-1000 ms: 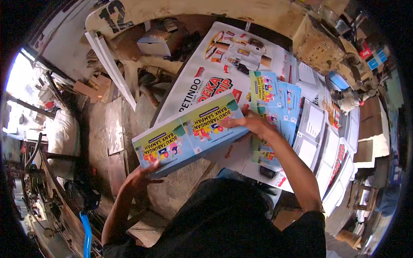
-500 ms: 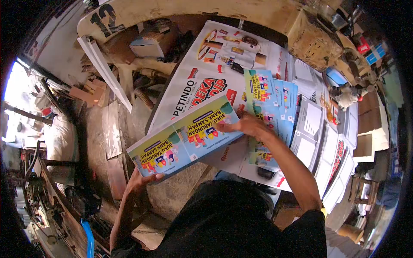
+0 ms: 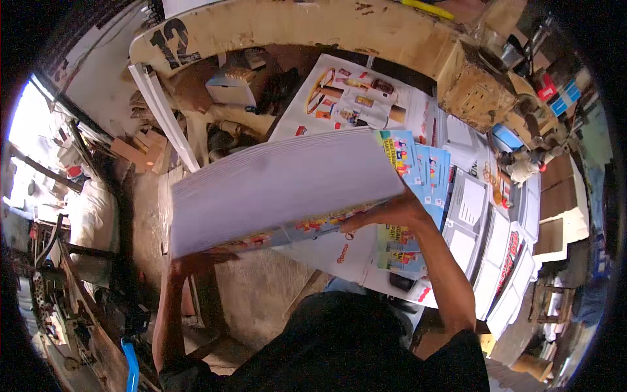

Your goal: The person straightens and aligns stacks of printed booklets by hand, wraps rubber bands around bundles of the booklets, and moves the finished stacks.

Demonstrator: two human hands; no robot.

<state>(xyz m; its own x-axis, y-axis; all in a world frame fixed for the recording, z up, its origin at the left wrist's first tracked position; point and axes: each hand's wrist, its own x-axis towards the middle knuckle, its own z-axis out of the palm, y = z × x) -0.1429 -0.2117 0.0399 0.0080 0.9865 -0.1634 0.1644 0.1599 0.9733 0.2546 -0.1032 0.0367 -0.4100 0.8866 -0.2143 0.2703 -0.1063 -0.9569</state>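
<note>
A stack of printed booklet-cover sheets [image 3: 281, 186] is held up in both hands, with its plain white side toward me and a strip of the colourful print along the lower edge. My left hand [image 3: 199, 262] grips the lower left corner, its fingers partly hidden by the sheets. My right hand [image 3: 398, 212] closes on the lower right end, fingers along the printed edge. Behind the stack, more blue and yellow covers [image 3: 428, 173] lie fanned on a large poster sheet [image 3: 366, 98], partly hidden by the held stack and my right arm.
A yellowed machine frame marked 12 [image 3: 176, 42] curves across the back, with a stained box [image 3: 477, 85] at its right. White strips [image 3: 163, 117] lean at the left. Grey and white printed sheets [image 3: 470, 215] spread to the right. A blue bent tube [image 3: 130, 366] stands at lower left.
The stack has been tipped up, so its white side now faces me instead of the printed covers. My left hand has moved slightly left, and my right hand has moved to the lower right edge.
</note>
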